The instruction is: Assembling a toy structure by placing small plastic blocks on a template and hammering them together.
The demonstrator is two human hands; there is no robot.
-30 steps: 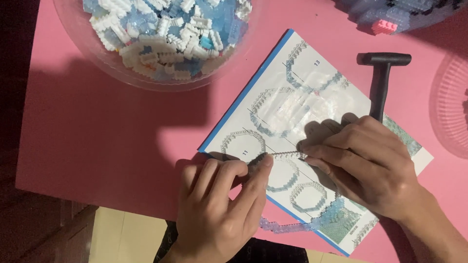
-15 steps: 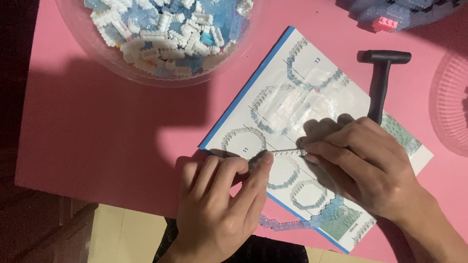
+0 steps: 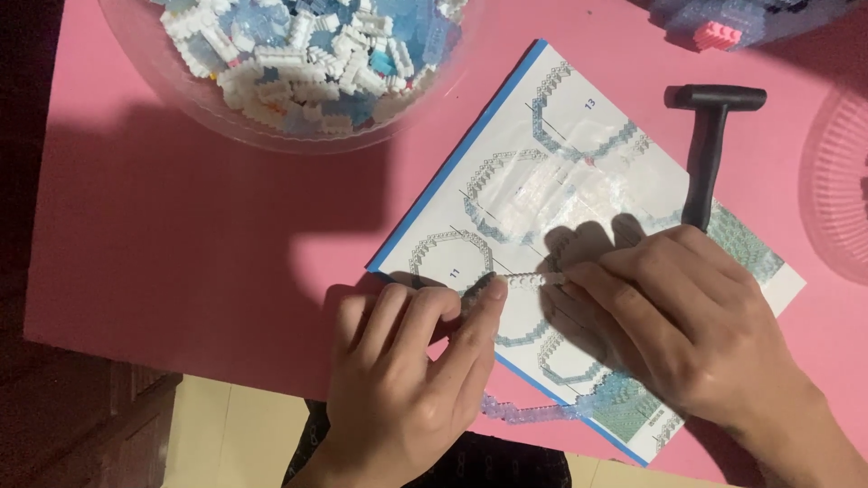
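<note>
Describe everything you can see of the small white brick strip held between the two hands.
The white brick strip is a short, thin row of tiny studded building blocks, plastic by its look, joined end to end. It lies level just over the instruction sheet, across a printed ring diagram. The left hand pinches its left end with fingertips; the right hand grips its right end. Only its middle shows.

The booklet [image 3: 579, 208] lies on the counter [image 3: 208, 244], with the bowl [image 3: 298, 72] of bricks behind it to the left and the hammer [image 3: 710, 149] at its right edge. On the booklet, a brick strip [image 3: 529, 280] sits between the left hand [image 3: 407, 380] and right hand [image 3: 687, 325].
</note>
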